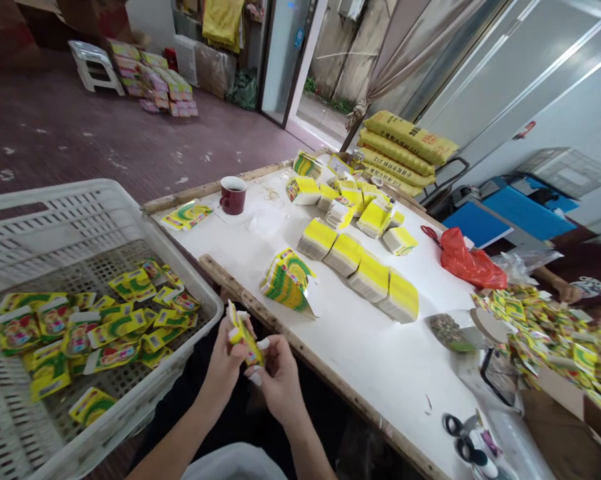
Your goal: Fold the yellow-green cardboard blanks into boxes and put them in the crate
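Observation:
Just off the table's near edge, my left hand (229, 347) is closed around a small yellow and green cardboard box (244, 337). The fingers of my right hand (276, 367) pinch the lower end of the same box. White coverings show on some right fingertips. Beyond my hands a fanned stack of flat printed cartons (289, 283) lies on the white table (350, 347). To my left, a white plastic crate (190, 273) holds many filled-out yellow boxes (120, 327) lying loosely.
Bundles of yellow cartons (358, 267) stand in a row across the table. A maroon mug (233, 195) stands at the far left. Towards the right are a red plastic bag (468, 260), a jar (460, 330), a phone (499, 377) and a heap of boxes (555, 333) near another person's hand (565, 290).

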`<state>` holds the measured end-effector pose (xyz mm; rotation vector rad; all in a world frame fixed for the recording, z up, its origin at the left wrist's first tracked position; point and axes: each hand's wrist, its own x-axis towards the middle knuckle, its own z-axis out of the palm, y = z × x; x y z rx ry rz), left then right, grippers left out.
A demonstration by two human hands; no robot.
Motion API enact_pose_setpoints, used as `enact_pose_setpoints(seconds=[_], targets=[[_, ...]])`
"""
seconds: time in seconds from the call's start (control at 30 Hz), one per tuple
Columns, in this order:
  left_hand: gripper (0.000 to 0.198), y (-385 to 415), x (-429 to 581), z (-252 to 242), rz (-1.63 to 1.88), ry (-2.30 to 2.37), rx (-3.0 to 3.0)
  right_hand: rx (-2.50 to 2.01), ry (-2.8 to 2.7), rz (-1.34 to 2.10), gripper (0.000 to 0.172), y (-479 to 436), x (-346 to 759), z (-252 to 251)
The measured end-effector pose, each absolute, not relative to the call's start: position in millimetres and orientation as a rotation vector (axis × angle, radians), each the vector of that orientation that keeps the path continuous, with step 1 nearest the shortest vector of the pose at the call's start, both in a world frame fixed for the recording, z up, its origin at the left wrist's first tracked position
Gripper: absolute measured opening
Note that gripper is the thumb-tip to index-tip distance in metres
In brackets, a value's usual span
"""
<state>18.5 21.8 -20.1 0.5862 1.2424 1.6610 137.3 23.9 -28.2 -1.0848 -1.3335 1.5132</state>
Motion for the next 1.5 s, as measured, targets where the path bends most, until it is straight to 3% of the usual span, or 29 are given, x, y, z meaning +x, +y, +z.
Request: enact_pose_setpoints(seconds=[0.2,0.37,0.47,0.57,0.63,0.73,0.83,0.97,1.1,1.23,1.43,1.5], targets=[[0.050,20,-2,-25,1.435,1.168,0.737,-0.997,-1.491,1.168,0.006,46,181,-16],[0.082,18,-37,-18,1.339,1.007,1.079,-0.886,-2.051,0.547,0.030,51,203,22],[0.102,12,-32,-9,1.006,1.138,1.356,-0.763,-2.311,0.401,0.032,44,196,27],[0.077,4,-10,-7,0.791,1.209,1.476,-0.838,-2.223,0.460,0.035,35,183,5],[0.069,0,4,-13,0.816,1.322,1.485,-1.066,-1.847,0.518,0.050,33,175,-17],[0.064,-3,15,-24,0.932,1.450,1.535,-1.209,-1.348,0.945,0.077,34,166,-41],[0.052,-3,19,-31,1.057,1.506,1.655,-1.118,-1.025,1.423,0.092,33,155,-47],[0.042,-1,20,-30,1.176,1.507,1.854,-1.101,-0.758,1.562,0.104,31,145,-45],[0.032,2,21,-23,1.170,1.511,1.880,-1.161,-0.821,1.517,0.100,28,144,-43],[0.030,3,21,-19,1.082,1.461,1.732,-1.219,-1.216,1.209,0.087,19,150,-34],[0.052,6,20,-25,1.277,1.405,1.514,-1.021,-1.747,1.039,0.077,9,156,-21],[0.065,6,19,-25,1.273,1.470,1.512,-1.044,-1.760,1.017,0.065,15,159,-21]])
